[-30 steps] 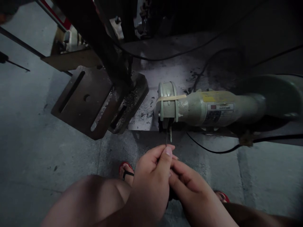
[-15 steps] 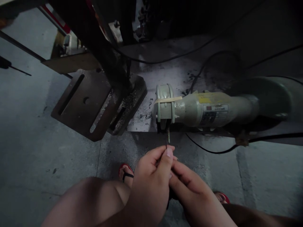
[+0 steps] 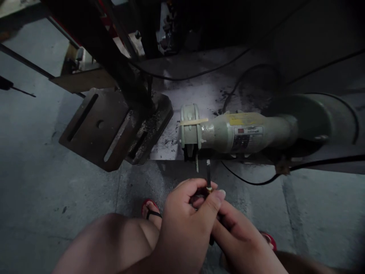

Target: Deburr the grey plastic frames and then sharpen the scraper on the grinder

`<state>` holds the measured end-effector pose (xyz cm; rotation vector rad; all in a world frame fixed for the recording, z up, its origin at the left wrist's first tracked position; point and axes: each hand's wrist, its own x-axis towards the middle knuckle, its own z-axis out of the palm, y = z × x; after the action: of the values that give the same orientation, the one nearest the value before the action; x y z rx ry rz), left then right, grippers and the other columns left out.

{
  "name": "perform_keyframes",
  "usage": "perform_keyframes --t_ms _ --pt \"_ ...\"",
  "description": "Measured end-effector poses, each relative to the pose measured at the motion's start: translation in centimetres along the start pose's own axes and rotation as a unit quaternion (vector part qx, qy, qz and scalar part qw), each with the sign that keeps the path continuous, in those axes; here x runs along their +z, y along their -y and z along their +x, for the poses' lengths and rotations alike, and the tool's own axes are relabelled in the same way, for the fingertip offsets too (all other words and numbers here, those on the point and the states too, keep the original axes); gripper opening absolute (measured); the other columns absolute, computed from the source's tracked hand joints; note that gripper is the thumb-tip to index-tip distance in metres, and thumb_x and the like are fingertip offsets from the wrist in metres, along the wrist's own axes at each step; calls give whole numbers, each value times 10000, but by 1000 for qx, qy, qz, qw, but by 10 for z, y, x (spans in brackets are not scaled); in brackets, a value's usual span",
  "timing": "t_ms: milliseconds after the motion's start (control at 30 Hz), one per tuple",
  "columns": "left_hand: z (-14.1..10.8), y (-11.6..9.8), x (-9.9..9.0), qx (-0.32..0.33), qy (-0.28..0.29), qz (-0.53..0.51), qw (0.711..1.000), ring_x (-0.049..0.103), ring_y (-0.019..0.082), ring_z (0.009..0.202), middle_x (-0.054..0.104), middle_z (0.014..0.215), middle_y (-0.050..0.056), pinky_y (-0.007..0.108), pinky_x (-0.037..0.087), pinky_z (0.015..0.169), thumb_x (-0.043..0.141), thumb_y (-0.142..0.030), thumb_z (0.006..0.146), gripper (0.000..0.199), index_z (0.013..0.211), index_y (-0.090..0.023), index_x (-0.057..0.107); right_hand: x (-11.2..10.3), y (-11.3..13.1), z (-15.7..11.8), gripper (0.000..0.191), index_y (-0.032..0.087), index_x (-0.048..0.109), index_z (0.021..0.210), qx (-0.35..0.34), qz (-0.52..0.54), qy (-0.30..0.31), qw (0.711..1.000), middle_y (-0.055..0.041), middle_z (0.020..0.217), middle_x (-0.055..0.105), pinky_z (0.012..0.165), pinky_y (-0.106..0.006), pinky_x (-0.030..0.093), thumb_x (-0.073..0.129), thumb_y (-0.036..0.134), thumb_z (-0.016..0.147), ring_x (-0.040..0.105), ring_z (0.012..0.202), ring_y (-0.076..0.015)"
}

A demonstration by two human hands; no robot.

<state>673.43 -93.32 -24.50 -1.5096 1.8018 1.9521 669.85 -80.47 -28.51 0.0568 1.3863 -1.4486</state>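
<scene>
My left hand (image 3: 189, 217) and my right hand (image 3: 242, 232) are pressed together at the lower middle, both closed round a thin dark rod (image 3: 208, 175). The rod points up from the fingers with a pale tip and a brass-coloured collar at its base; a dark end shows below the hands. Just above stands a pale green bench grinder (image 3: 222, 133) with a yellow band around its left wheel guard. The rod's tip is apart from the guard, to the right of a thin plate (image 3: 196, 161) under it.
A slotted metal machine base (image 3: 97, 125) with a dark column stands at the left. Black cables (image 3: 253, 184) run across the bench (image 3: 168, 148) and below its edge. Knees and feet in red sandals (image 3: 151, 209) are beneath.
Both hands have shifted slightly right, and the rod has come away from the wheel guard's underside. More of the rod, with its flat side and collar, now shows. The view has shifted slightly.
</scene>
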Motion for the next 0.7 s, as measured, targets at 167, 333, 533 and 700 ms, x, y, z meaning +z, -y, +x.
perform_keyframes --t_ms 167,333,533,700 --pt "-2 1 6 -13 8 -25 1000 823 314 1051 875 1046 82 456 639 1023 839 -410 918 207 1045 -247 856 -6 -3 -3 467 309 844 1356 -1 0 -4 1000 -98 1300 873 1025 -394 707 772 674 1074 840 1225 -303" --pt "4 5 9 -4 12 -24 1000 806 258 1024 864 1041 53 366 626 959 848 -373 940 160 1037 -246 852 -11 3 -1 545 296 852 1335 -18 -8 -45 999 -123 1286 873 1118 -459 679 820 730 1006 826 1263 -333" --pt "8 5 16 -1 35 -101 994 789 206 942 848 997 55 290 625 834 802 -404 1030 192 1017 -216 835 -20 14 -1 585 259 809 1152 -12 -52 -91 994 -120 1163 850 998 -386 686 853 800 933 818 1078 -284" --pt "9 4 17 0 36 -113 993 756 193 953 831 979 57 259 600 814 787 -379 1051 187 1008 -207 847 -23 15 3 619 253 805 1157 -15 -58 -89 994 -119 1140 834 894 -368 687 838 826 925 799 1013 -274"
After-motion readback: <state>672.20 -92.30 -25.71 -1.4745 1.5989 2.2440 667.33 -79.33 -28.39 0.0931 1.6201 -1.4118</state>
